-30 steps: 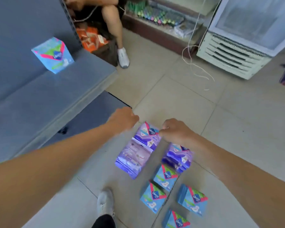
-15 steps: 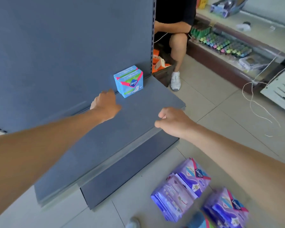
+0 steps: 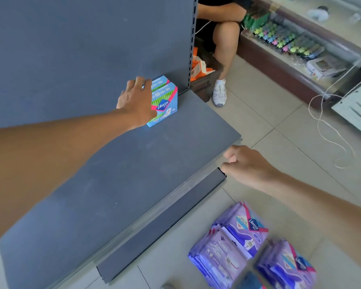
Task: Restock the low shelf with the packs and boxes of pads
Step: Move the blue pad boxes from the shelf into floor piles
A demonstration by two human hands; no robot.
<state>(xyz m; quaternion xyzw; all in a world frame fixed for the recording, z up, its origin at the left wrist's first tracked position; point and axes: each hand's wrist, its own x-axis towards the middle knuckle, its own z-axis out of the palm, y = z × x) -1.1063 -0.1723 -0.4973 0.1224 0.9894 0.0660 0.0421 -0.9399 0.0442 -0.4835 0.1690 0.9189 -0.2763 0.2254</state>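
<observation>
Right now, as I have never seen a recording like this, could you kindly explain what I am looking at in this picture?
There is no machine here. The two bare arms belong to a person wearing a camera on the head, so this single head view looks forward and down at their own hands. The left hand reaches to the blue boxes of pads standing at the back of the grey low shelf, with its fingers spread over their top. The right hand hangs loosely curled near the shelf's front corner and holds nothing. On the tiled floor lie two piles of purple packs, not yet shelved. Beyond the shelf another person sits; only a leg and a shoe show clearly.
</observation>
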